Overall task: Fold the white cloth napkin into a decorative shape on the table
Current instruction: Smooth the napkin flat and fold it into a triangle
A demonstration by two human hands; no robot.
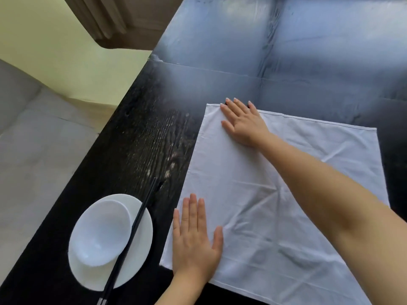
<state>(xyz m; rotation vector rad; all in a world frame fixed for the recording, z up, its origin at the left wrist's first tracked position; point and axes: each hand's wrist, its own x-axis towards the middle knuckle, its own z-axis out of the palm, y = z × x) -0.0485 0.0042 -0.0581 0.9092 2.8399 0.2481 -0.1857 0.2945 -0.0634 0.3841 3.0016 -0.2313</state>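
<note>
A grey cushioned seat (33, 139) fills the left edge, with pale yellow-green floor (55, 51) beyond it and a brown draped shape (123, 20) at the top. Next comes the black wood-grain table (132, 139), glossy and reflecting light toward its far side, with a seam running across it. On its near left part sits a white plate (92, 276) with a white bowl (101, 230) tilted on it. Black chopsticks (134, 227) lie across the plate's right side, their far tips on the table, just beside the cloth's left edge.

The left hand (193, 243) lies flat on the near left corner of the white napkin (242, 205), fingers straight and together, thumb out, gripping nothing. The napkin is spread open on the table, creased. The right hand (242, 122) presses flat on its far left corner, fingers straight and slightly spread, tips reaching over the far hem. The right forearm (330, 194) crosses over the cloth, hiding part of it.
</note>
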